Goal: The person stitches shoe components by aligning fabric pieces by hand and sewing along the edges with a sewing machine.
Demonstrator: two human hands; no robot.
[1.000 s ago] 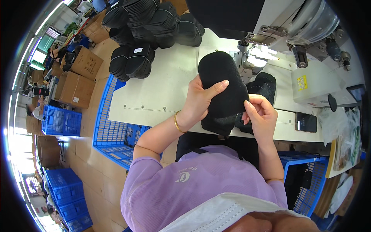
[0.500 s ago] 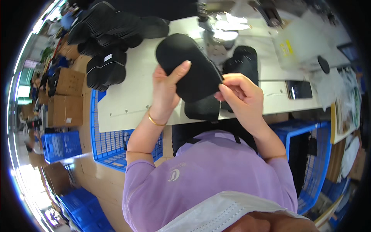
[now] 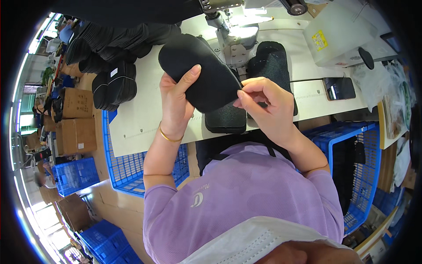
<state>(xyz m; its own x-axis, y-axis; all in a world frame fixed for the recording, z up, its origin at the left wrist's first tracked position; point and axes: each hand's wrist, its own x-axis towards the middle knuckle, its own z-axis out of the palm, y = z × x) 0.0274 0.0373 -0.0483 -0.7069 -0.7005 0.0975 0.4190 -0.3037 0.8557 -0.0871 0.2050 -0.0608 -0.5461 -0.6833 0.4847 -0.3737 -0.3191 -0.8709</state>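
Observation:
A black oblong fabric pad (image 3: 203,77) with rounded corners is held up over the front of the table, tilted, between my two hands. My left hand (image 3: 178,94) grips its left side, thumb flat on the upper face and fingers behind it. At the pad's right edge, my right hand (image 3: 267,102) pinches the rim between thumb and forefinger. Beneath lies another black pad (image 3: 226,119) at the table edge. More black pads (image 3: 273,66) lie to the right, beside a sewing machine (image 3: 235,42) that stands just beyond the held pad.
Stacked black pads (image 3: 112,42) fill the table's far left, with tied bundles (image 3: 115,86) nearer. A phone (image 3: 339,89) lies at the right of the white table (image 3: 140,119). Blue crates stand below, left (image 3: 127,171) and right (image 3: 371,176). Cardboard boxes (image 3: 77,134) stand at the left.
The view has shifted slightly, and the sewing machine shows more sharply. Both hands keep their hold on the pad, which sits a little farther left in the picture.

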